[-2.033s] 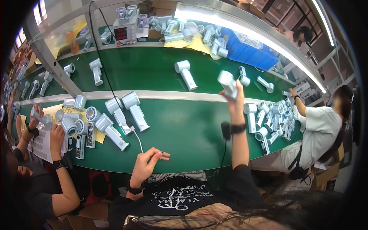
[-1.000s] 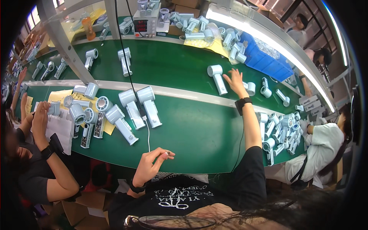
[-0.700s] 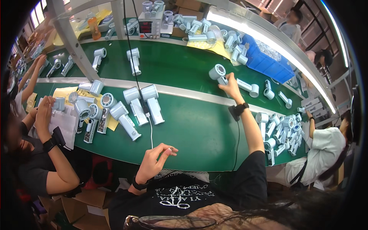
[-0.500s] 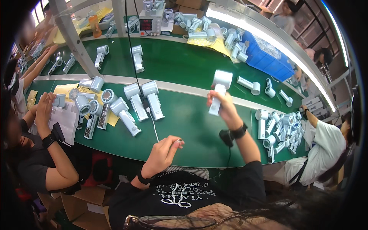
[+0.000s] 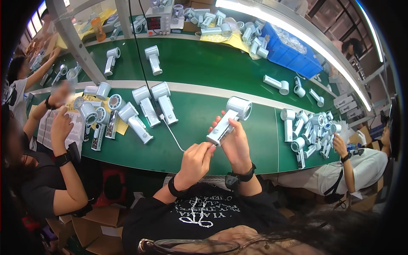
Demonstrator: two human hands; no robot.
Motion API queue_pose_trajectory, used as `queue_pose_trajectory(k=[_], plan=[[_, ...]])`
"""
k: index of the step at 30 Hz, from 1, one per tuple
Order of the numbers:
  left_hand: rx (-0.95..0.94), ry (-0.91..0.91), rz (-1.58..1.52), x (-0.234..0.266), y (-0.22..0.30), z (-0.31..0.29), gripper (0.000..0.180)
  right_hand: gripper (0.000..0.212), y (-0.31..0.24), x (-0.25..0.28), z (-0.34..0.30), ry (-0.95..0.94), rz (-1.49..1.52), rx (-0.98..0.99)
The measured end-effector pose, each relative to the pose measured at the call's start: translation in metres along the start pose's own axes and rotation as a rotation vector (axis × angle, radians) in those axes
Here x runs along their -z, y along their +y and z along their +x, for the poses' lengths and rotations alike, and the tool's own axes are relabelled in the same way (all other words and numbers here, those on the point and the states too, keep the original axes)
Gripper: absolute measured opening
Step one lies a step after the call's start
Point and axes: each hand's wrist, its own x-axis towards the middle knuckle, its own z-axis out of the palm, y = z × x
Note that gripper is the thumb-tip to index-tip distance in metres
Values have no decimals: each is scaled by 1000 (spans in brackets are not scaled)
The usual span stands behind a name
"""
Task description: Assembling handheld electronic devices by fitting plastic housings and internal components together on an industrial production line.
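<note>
My right hand (image 5: 238, 146) is closed around the handle of a pale blue-grey handheld fan (image 5: 229, 117), tilted with its round head up and away from me. My left hand (image 5: 195, 165) pinches the end of a thin white cable (image 5: 173, 135) at the bottom of that handle. The fingers hide the plug, so I cannot tell whether it is inside the fan. From there the cable runs back to a connector on a black cord (image 5: 145, 68). Left of the cable lie three more fans, one of them a fan (image 5: 165, 104) right beside the connector.
Several fans (image 5: 102, 117), some with open handles, lie on yellow sheets at the left. A pile of fans (image 5: 314, 131) covers the right end of the green table (image 5: 195, 110). Behind stand a blue bin (image 5: 291, 53) and a power supply (image 5: 159, 21). Co-workers sit on both sides.
My right hand has brought the fan down and closer, turning its handle toward my left hand. My left hand has moved right to the handle's end with the cable. The neighbours' hands have shifted.
</note>
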Motion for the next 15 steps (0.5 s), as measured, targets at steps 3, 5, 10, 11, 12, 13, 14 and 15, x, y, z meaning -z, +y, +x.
queue_pose_trajectory(k=[3, 5, 10, 11, 12, 13, 14, 15], plan=[[-11, 50, 119, 0, 1, -1, 2, 42, 8, -1, -3, 15, -105, 111], [-12, 46, 131, -2, -2, -2, 3, 42, 14, -2, -5, 22, -158, 165], [169, -20, 27, 2, -6, -4, 3, 45, 32, -8, -9, 65, -267, 323], [261, -50, -39, 4, -8, -5, 3, 46, 35, -9, -9, 67, -279, 332], [259, -55, -40, 5, -10, -5, 3, 47, 36, -9, -9, 70, -290, 340], [280, -88, -112, 7, -15, -5, 4, 47, 34, -9, -10, 74, -289, 344], [302, -120, -184, 7, -19, -6, 5, 49, 31, -8, -11, 48, -359, 357], [324, -150, -253, 10, -21, -6, 6, 51, 29, -10, -12, 19, -427, 368]])
